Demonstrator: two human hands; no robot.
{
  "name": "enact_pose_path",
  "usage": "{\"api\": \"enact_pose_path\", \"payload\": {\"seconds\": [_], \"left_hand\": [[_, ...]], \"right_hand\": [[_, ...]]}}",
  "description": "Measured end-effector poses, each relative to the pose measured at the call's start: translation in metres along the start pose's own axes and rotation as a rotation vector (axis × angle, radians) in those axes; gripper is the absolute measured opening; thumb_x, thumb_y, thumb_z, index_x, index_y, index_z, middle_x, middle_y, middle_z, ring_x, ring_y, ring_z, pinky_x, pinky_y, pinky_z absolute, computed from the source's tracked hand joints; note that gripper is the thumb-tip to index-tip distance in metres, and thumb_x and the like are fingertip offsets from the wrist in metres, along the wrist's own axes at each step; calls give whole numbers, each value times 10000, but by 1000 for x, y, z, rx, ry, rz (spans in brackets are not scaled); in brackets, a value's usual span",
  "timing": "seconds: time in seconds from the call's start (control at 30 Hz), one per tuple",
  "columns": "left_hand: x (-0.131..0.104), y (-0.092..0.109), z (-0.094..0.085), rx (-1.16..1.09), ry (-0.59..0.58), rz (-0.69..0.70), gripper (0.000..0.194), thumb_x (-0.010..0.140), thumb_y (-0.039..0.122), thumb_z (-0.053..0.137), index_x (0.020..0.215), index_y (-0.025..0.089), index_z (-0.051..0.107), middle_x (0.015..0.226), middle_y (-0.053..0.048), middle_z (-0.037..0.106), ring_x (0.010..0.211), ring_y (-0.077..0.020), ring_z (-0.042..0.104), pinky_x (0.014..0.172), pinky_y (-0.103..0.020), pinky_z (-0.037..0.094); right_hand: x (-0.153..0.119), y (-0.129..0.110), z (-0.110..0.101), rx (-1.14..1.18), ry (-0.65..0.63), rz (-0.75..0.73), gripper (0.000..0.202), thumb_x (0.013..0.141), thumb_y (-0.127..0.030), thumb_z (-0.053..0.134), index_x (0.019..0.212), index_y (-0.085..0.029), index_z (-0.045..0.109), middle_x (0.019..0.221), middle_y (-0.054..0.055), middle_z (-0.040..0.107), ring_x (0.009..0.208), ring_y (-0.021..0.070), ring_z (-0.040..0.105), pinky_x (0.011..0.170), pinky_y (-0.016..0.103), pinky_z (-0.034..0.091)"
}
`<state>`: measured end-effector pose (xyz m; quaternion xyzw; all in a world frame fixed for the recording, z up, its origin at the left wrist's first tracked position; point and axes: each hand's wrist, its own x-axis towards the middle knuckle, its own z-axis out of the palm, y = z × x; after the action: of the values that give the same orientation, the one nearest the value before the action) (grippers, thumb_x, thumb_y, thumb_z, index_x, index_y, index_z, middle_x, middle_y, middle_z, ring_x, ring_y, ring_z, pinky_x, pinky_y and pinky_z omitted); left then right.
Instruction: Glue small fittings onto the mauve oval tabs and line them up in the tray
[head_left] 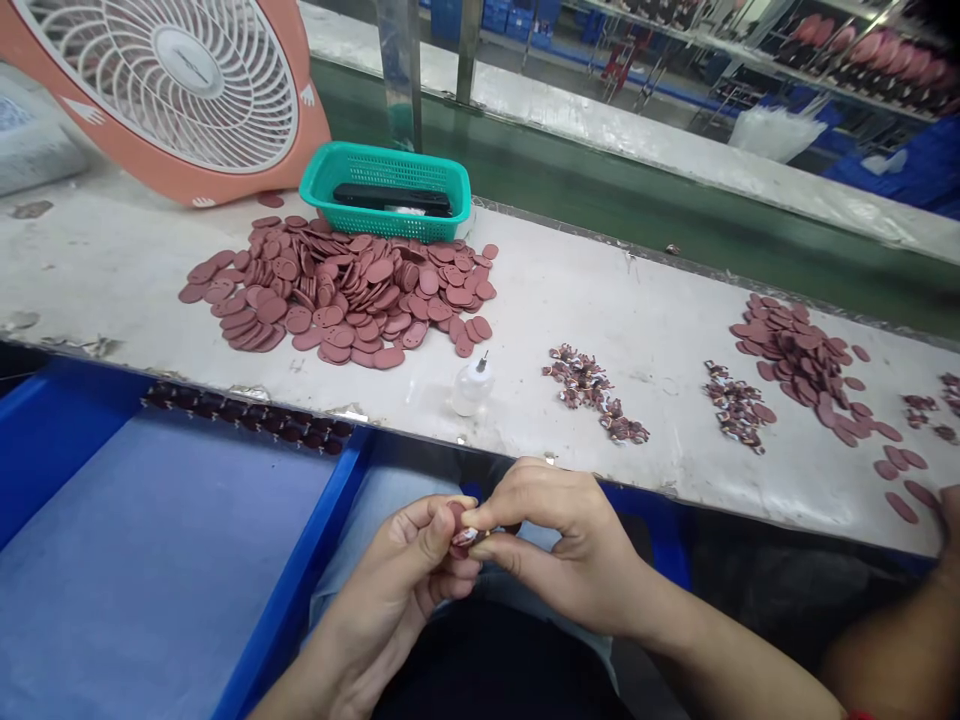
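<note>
My left hand (pixel 420 565) is closed around a small reddish-brown oval disc (pixel 457 514), holding it above my lap. My right hand (pixel 559 535) pinches a small brown and white figure (pixel 466 537) against the disc; fingers hide most of it. Beyond my hands, a small white squeeze bottle (pixel 472 386) with a thin dark tip stands near the table edge. Left of the bottle lies a large heap of similar oval discs (pixel 360 290). A cluster of little brown figures (pixel 592 390) rests to its right.
A green basket (pixel 385 228) with a black object inside stands behind the heap, beside an orange fan (pixel 187 60). At lower left is a blue crate (pixel 150 560) with a row of dark pieces. More discs (pixel 802 360) lie at right, near another person's blurred arm (pixel 900 640).
</note>
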<state>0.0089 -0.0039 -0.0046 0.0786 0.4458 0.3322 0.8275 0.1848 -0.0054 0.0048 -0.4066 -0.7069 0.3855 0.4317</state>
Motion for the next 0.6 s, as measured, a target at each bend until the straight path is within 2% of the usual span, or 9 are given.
{"api": "enact_pose_path", "payload": {"seconds": [0.23, 0.37, 0.5, 0.53, 0.6], "left_hand": [[0, -1, -3, 4, 28, -2, 341, 517, 344, 956, 750, 163, 784, 599, 33, 686, 490, -67, 633, 498, -149, 558], [4, -2, -11, 6, -54, -15, 307, 593, 375, 925, 758, 163, 778, 602, 29, 665, 503, -64, 622, 509, -154, 566], [6, -3, -19, -33, -190, -19, 323, 636, 412, 904, 779, 154, 772, 632, 14, 650, 511, -51, 583, 480, -130, 527], [6, -2, -19, -40, -194, -22, 334, 630, 418, 906, 796, 160, 776, 645, 12, 654, 515, -52, 584, 477, -130, 525], [4, 0, -20, -34, -164, -30, 355, 607, 426, 913, 818, 172, 783, 654, 14, 658, 523, -59, 597, 485, -142, 542]], "right_hand": [[-1, 3, 5, -4, 2, 6, 130, 856, -117, 740, 958, -196, 753, 791, 27, 734, 713, 138, 648, 705, 272, 508], [0, 1, 5, -30, -29, -13, 117, 882, -146, 720, 989, -191, 737, 808, 26, 728, 718, 133, 642, 714, 272, 512], [-1, -1, 4, -45, -13, -61, 390, 841, -226, 778, 1213, -202, 665, 941, 46, 730, 803, 158, 638, 747, 296, 523], [-2, -1, 3, -32, 1, -53, 442, 833, -249, 786, 1250, -200, 648, 968, 55, 721, 816, 162, 633, 731, 292, 528], [-3, -1, 3, -2, 20, -18, 413, 844, -260, 771, 1238, -198, 663, 960, 60, 701, 806, 158, 621, 681, 273, 531]]}}
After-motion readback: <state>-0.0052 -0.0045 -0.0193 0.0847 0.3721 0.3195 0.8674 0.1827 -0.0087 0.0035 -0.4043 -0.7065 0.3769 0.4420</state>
